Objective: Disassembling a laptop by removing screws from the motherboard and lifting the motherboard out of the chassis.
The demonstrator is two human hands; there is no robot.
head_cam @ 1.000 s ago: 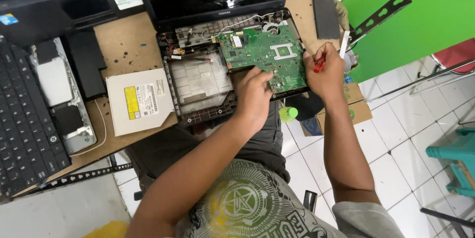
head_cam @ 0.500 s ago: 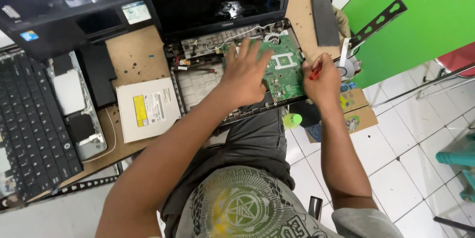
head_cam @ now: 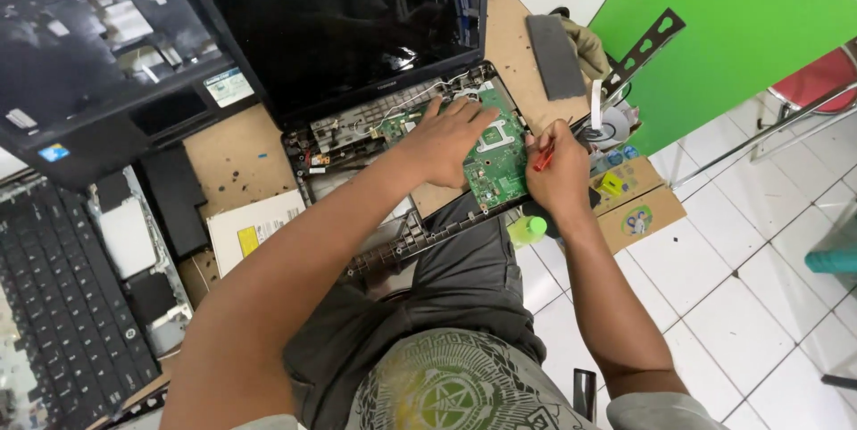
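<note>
One opened laptop [head_cam: 357,64] lies before me, one green circuit board [head_cam: 496,158] in its base. My left hand [head_cam: 451,135] presses flat, fingers spread, on the board. My right hand [head_cam: 558,175] pinches one red-handled screwdriver [head_cam: 543,157] at the board's edge.

A silver optical drive [head_cam: 253,229] lies on the brown surface [head_cam: 234,158]. Left of the drive sits a black keyboard [head_cam: 49,305], with a second dark laptop shell [head_cam: 98,64] beyond it. Well to the drive's right lie a grey flat slab [head_cam: 553,55], a cardboard box [head_cam: 638,202] and a green bottle cap [head_cam: 528,229], beside a green panel [head_cam: 741,28] above white floor tiles [head_cam: 759,287].
</note>
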